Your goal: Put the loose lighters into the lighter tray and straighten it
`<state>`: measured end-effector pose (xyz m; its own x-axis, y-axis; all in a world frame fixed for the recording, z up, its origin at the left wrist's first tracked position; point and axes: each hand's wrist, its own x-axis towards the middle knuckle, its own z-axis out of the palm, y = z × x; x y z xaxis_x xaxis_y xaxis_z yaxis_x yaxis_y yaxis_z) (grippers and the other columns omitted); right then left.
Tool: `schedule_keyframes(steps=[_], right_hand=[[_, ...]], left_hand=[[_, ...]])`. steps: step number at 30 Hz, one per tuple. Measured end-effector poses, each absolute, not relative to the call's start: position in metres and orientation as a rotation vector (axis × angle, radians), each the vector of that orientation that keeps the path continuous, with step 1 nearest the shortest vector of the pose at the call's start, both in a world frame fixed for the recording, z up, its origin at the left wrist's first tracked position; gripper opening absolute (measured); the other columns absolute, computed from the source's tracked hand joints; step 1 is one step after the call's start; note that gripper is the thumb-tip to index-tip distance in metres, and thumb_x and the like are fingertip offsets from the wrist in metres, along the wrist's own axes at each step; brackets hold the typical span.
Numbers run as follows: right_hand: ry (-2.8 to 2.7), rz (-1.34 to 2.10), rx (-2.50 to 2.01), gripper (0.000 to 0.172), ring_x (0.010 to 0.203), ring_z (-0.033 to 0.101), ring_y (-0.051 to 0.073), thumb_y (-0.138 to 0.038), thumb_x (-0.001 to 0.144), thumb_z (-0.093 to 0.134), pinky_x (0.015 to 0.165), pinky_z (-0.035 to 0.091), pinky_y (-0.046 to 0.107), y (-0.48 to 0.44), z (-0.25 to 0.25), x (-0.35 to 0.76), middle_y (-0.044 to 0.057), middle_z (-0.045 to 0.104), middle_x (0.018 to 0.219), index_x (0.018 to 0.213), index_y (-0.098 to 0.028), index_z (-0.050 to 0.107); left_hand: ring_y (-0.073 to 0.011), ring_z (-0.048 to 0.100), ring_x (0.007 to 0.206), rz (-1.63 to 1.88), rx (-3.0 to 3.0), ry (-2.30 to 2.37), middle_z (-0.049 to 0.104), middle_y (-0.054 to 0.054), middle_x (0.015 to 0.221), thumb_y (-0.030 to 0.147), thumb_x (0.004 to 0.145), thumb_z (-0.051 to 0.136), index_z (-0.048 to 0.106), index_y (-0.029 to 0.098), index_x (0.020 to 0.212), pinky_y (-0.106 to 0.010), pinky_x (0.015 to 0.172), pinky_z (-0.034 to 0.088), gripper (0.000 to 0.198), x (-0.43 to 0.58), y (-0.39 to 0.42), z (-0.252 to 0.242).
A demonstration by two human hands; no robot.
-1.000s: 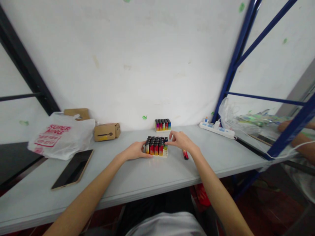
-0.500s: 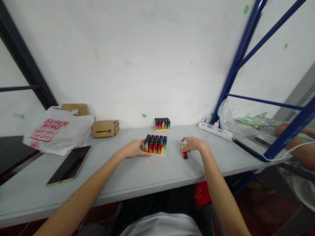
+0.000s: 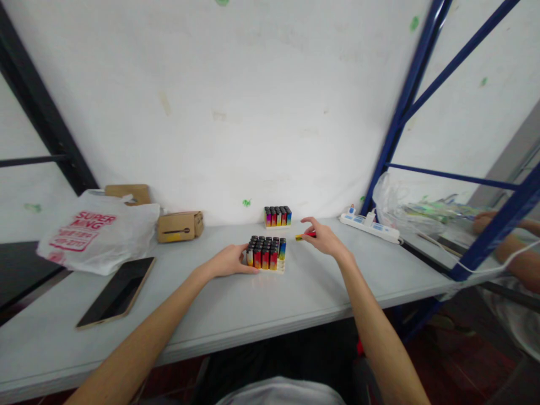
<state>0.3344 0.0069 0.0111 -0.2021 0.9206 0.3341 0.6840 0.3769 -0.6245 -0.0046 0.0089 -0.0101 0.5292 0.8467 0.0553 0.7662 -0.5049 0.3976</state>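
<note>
Upright lighters (image 3: 265, 254) with black tops and red, yellow and blue bodies stand packed in a pale tray (image 3: 280, 266). My left hand (image 3: 231, 260) grips the left side of this tray, thumb along its front and fingers behind. At the tray's front right corner, bare slots show beside a blue-yellow lighter (image 3: 282, 249). To the right, my right hand (image 3: 322, 236) holds a single red-and-yellow lighter (image 3: 300, 237) above the table, lying nearly level with its yellow end pointing left. My fingers hide part of it.
A second set of lighters (image 3: 278, 216) stands against the wall. On the left are a phone (image 3: 116, 292), a plastic bag (image 3: 99, 230) and a cardboard box (image 3: 179, 226). On the right are a power strip (image 3: 370, 226) and a blue frame (image 3: 392, 135). Another person's arm (image 3: 512, 247) shows at far right.
My right hand has lifted and moved left and away from me, turning the lighter from steeply tilted to nearly level. My left hand remains on the tray. The view has tilted slightly.
</note>
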Motion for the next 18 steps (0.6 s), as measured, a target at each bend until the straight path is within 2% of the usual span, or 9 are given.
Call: schedule_keyframes(steps=[2,7,11,14,16,18], right_hand=[[-1.835,0.442,-1.258,0.044,0.07,0.062,0.015,-0.035,0.081,0.072,0.069,0.049,0.027,0.01,0.013,0.332,0.002,0.072,0.084,0.12,-0.021,0.057],[-1.546,0.664,-0.986,0.047,0.072,0.062,0.016,-0.055,0.073,0.076,0.068,0.049,0.029,0.008,0.023,0.323,0.008,0.072,0.088,0.099,-0.017,0.062],[-1.57,0.693,-1.002,0.049,0.069,0.058,0.015,-0.062,0.077,0.07,0.065,0.047,0.028,0.004,0.028,0.319,0.008,0.071,0.085,0.093,-0.015,0.069],[-1.584,0.685,-1.055,0.055,0.061,0.05,0.013,-0.067,0.082,0.061,0.058,0.044,0.026,0.005,0.028,0.318,0.002,0.062,0.073,0.093,-0.015,0.07],[-1.606,0.72,-1.062,0.057,0.061,0.049,0.012,-0.071,0.085,0.055,0.058,0.046,0.026,0.004,0.027,0.315,0.0,0.054,0.068,0.092,-0.015,0.068],[-1.618,0.824,-1.022,0.058,0.064,0.053,0.013,-0.073,0.086,0.053,0.064,0.052,0.027,0.003,0.027,0.311,0.0,0.053,0.071,0.092,-0.017,0.064]], left_hand=[[-0.0224,0.061,0.065,0.345,2.435,1.333,0.064,0.001,0.071,0.078,0.066,0.07,0.063,0.019,0.105,-0.028,0.056,0.037,0.071,-0.005,0.009,-0.01],[-0.022,0.06,0.065,0.35,2.439,1.328,0.063,0.001,0.071,0.078,0.065,0.07,0.064,0.019,0.106,-0.028,0.057,0.036,0.072,-0.004,0.008,-0.01],[-0.021,0.058,0.065,0.368,2.431,1.346,0.062,0.001,0.071,0.079,0.064,0.07,0.064,0.019,0.107,-0.027,0.057,0.036,0.074,-0.004,0.009,-0.01],[-0.0206,0.057,0.064,0.354,2.434,1.344,0.06,0.002,0.069,0.079,0.064,0.07,0.063,0.02,0.108,-0.027,0.056,0.035,0.074,-0.004,0.008,-0.01],[-0.0206,0.057,0.064,0.351,2.444,1.34,0.06,0.002,0.07,0.079,0.065,0.069,0.064,0.019,0.109,-0.027,0.056,0.034,0.074,-0.004,0.008,-0.01],[-0.0207,0.057,0.064,0.359,2.445,1.344,0.06,0.002,0.07,0.078,0.065,0.07,0.064,0.019,0.109,-0.027,0.056,0.034,0.074,-0.003,0.006,-0.009]])
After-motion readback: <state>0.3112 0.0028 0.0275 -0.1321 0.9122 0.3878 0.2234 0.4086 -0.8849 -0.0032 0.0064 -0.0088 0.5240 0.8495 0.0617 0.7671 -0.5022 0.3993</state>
